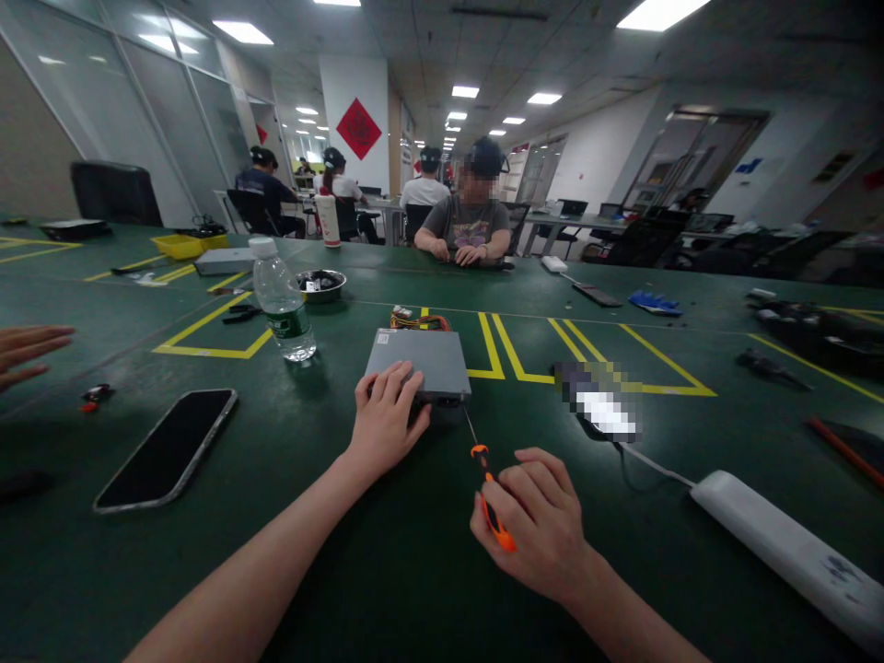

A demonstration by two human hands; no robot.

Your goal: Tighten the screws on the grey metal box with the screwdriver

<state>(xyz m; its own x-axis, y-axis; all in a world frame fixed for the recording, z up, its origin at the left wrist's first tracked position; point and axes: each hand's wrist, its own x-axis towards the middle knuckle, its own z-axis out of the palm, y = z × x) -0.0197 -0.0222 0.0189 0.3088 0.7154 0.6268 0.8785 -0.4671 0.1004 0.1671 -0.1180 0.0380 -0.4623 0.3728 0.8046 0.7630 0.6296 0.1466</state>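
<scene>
A grey metal box point(426, 359) with coloured wires behind it lies on the green table point(387, 571). My left hand point(384, 416) rests on the box's near left corner, fingers curled over its edge. My right hand point(537, 520) is closed round the orange and black handle of a screwdriver point(483, 474). The thin shaft points toward the near side of the box, its tip close to the box's front face.
A black phone point(166, 448) lies at the left, a water bottle point(282, 301) behind it, a metal bowl point(321, 284) farther back. A white power strip point(787, 552) lies at the right. Another person's fingers point(28, 350) enter at the left edge. A person sits across the table.
</scene>
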